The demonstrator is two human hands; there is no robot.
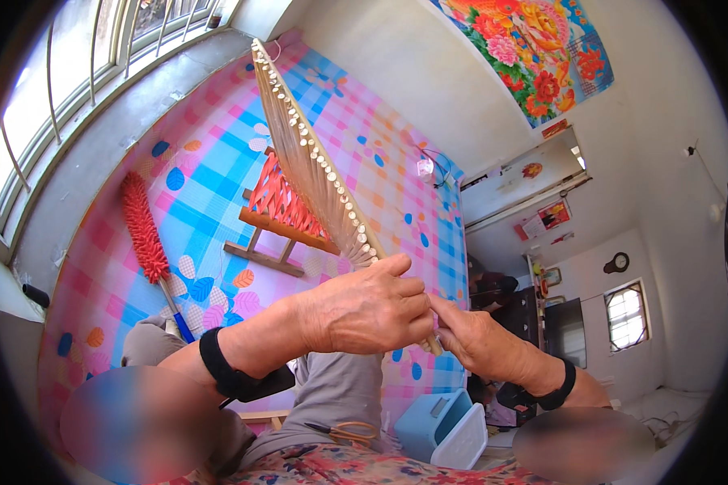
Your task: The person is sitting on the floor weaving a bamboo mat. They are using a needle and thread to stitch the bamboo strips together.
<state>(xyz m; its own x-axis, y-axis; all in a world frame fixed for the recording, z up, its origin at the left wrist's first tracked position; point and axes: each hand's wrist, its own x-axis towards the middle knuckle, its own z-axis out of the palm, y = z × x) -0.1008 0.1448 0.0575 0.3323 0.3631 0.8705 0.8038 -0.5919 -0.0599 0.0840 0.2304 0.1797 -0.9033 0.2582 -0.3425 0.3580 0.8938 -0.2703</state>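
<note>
A long pale stick slants up from my hands toward the far wall. Along it runs a row of small white round pieces, with a sheer brownish bundle, possibly fine netting, gathered beside them. My left hand is wrapped around the near end of this bundle. Close beside it, my right hand is closed at the stick's lower tip, its thumb against the left fingers. What the right fingertips pinch is hidden. A pair of scissors lies on my lap.
A wooden frame with red woven strips rests under the bundle on a checked cover. To the left lies a red fluffy duster. A blue box with a white lid stands at lower right. A barred window is at upper left.
</note>
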